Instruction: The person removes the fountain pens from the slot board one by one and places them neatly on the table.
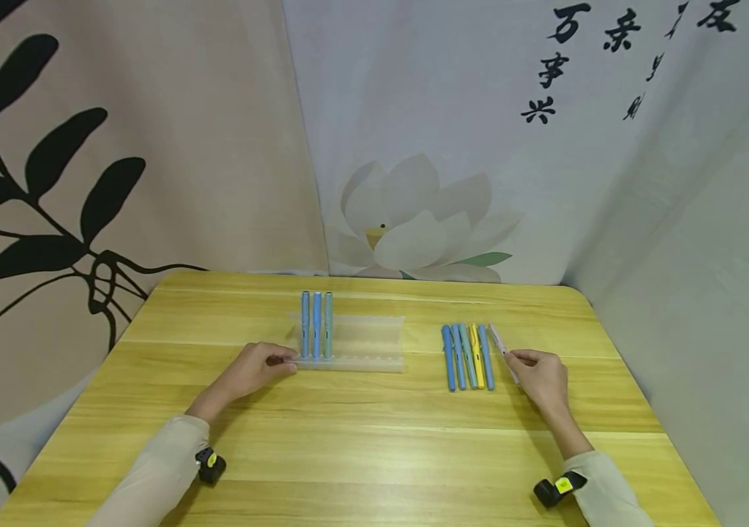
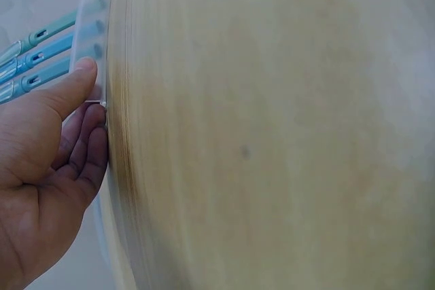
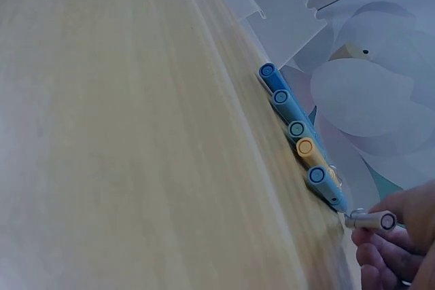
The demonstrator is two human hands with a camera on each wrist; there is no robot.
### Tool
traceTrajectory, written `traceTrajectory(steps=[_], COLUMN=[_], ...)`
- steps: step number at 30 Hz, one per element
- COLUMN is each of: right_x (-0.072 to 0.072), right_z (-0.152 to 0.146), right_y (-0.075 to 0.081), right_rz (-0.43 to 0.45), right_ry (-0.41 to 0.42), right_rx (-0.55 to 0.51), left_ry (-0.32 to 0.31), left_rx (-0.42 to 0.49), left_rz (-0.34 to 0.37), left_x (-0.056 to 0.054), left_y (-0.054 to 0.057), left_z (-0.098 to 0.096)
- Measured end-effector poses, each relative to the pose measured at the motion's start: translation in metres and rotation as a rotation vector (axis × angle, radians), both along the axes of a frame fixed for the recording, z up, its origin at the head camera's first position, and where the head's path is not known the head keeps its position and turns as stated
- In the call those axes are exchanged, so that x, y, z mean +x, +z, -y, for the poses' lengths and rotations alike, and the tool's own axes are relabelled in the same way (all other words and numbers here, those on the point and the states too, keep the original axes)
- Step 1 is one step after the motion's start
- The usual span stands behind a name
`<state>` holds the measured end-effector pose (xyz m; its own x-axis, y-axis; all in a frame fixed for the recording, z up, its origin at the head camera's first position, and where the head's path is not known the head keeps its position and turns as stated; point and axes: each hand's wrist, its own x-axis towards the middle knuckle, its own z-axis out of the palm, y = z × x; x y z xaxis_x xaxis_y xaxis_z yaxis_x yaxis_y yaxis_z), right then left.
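Note:
My left hand (image 1: 261, 366) grips the front left corner of a clear plastic pen rack (image 1: 367, 340), thumb on top in the left wrist view. Three capped pens stand side by side at the rack's left end: two blue, one of them a blue pen (image 1: 317, 326), and a teal pen (image 1: 329, 326). Over on the right, my right hand (image 1: 541, 377) pinches a pale whitish pen (image 1: 496, 339) between thumb and fingers. In the right wrist view the end of this pale pen (image 3: 374, 220) points out from the fingertips.
Left of the right hand several pens lie in a row: blue ones, a teal one and a yellow pen (image 1: 476, 356). Bare wooden table (image 1: 374, 446) lies in front of the rack. Printed curtains (image 1: 453, 132) hang behind the far edge.

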<state>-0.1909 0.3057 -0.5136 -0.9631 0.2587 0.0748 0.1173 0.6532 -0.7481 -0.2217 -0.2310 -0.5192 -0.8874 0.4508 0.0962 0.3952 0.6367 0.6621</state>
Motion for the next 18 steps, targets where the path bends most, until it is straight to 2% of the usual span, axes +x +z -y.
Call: traceTrajectory(steps=[6, 18], right_x=[-0.0021, -0.0050], right_z=[0.0026, 0.0063], right_y=[0.0006, 0.0013], right_rz=[0.037, 0.059], right_ry=[0.008, 0.035], right_rx=[0.041, 0.136], left_ry=[0.005, -0.002], left_rx=[0.012, 0.005], left_rz=[0.024, 0.023], left_x=[-0.0011, -0.0007], left_y=[-0.0001, 0.0005], left_z=[0.0006, 0.0008])
